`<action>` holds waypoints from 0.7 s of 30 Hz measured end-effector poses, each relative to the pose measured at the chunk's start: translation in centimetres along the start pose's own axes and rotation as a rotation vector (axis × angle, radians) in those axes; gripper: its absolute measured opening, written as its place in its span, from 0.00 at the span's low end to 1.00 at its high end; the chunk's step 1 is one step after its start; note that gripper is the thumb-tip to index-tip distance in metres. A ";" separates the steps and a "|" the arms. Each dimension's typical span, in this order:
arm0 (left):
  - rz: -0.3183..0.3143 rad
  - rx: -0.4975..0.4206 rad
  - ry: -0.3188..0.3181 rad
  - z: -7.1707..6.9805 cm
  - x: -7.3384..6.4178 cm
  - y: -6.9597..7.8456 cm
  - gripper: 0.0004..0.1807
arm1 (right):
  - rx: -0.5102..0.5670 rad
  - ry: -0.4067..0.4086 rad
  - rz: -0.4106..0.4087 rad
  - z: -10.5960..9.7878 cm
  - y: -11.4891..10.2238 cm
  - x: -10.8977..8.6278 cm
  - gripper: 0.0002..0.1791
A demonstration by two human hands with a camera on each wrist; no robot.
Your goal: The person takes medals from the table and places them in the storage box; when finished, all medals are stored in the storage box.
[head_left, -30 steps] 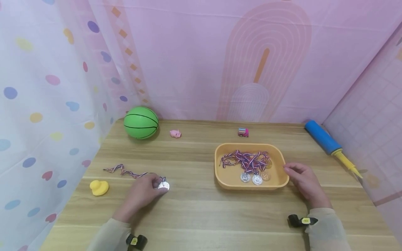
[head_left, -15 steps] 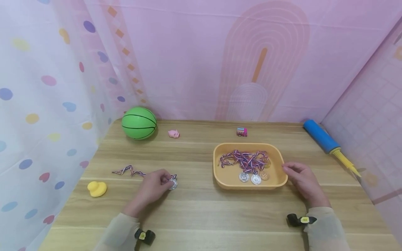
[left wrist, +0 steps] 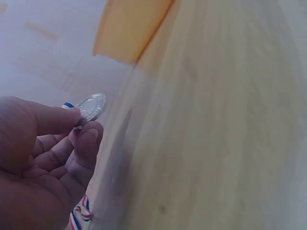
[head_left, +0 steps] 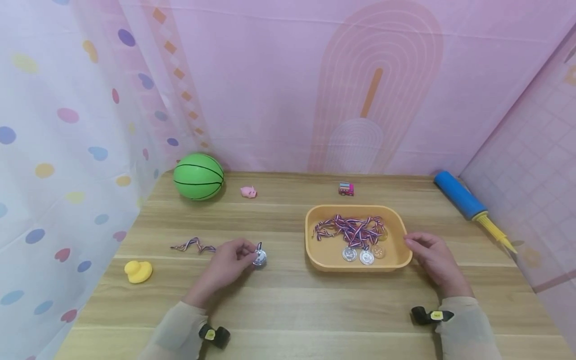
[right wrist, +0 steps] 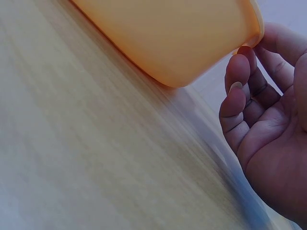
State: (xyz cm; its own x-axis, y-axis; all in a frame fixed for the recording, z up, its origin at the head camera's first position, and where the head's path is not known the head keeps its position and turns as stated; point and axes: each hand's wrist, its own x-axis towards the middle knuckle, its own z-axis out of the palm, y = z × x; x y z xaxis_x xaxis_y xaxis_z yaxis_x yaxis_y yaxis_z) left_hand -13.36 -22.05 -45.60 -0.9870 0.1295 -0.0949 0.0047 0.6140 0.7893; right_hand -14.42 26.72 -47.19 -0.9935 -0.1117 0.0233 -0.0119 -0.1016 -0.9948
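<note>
My left hand (head_left: 228,264) pinches a silver medal (head_left: 259,257) by its edge, between thumb and fingers. In the left wrist view the medal (left wrist: 93,106) is tilted above the table. Its striped ribbon (head_left: 193,244) trails away to the left behind the hand. At the right end of the orange-yellow plastic basin (head_left: 360,268), my right hand (head_left: 435,260) pinches the rim, as the right wrist view shows at the basin's corner (right wrist: 252,36). Inside the basin lie tangled striped ribbons (head_left: 357,231), with silver medals (head_left: 366,257) and a bronze-coloured medal (head_left: 379,251) at the front.
A yellow rubber duck (head_left: 138,271) sits left of the left hand. Along the back stand a green ball (head_left: 198,176), a pink toy pig (head_left: 248,192) and a small toy truck (head_left: 346,188). A blue and yellow hand pump (head_left: 472,207) lies at the right edge.
My left hand has moved right, carrying the silver medal toward the basin and dragging the ribbon along. The right hand stays at the basin's rim.
</note>
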 end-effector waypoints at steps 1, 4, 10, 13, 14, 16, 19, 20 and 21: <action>-0.003 -0.023 -0.004 0.0 0.0 0.2 0.04 | 0.000 0.000 0.000 0.0 0.0 0.0 0.07; -0.023 -0.079 -0.010 0.0 0.1 0.8 0.04 | -0.004 0.004 -0.001 0.0 0.0 0.0 0.07; 0.025 -0.110 0.023 -0.6 0.3 2.9 0.05 | 0.001 -0.003 -0.013 0.0 0.0 0.1 0.07; 0.064 -0.127 0.030 -1.0 0.5 3.8 0.05 | 0.001 -0.005 -0.019 0.0 0.0 0.1 0.07; 0.076 -0.131 0.032 -1.1 0.6 4.1 0.05 | 0.000 -0.005 -0.021 0.0 0.0 0.0 0.07; 0.099 -0.141 0.030 -1.6 0.8 4.8 0.04 | 0.001 -0.001 -0.021 0.1 -0.1 0.0 0.07; 0.127 -0.151 0.025 -2.3 1.3 5.9 0.04 | -0.005 0.004 -0.020 0.1 -0.1 0.0 0.07; 0.137 -0.155 0.023 -2.6 1.5 6.4 0.05 | -0.005 0.005 -0.019 0.2 -0.1 0.0 0.07; 0.147 -0.164 0.021 -2.9 1.6 6.8 0.05 | -0.008 0.007 -0.018 0.2 -0.2 0.0 0.07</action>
State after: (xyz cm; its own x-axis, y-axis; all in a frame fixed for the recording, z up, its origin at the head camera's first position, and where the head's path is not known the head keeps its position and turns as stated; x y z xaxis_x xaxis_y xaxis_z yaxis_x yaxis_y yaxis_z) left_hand -15.40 -19.90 -38.65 -0.9807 0.1913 0.0397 0.1243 0.4545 0.8821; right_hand -14.38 26.55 -47.00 -0.9938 -0.1034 0.0405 -0.0306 -0.0955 -0.9950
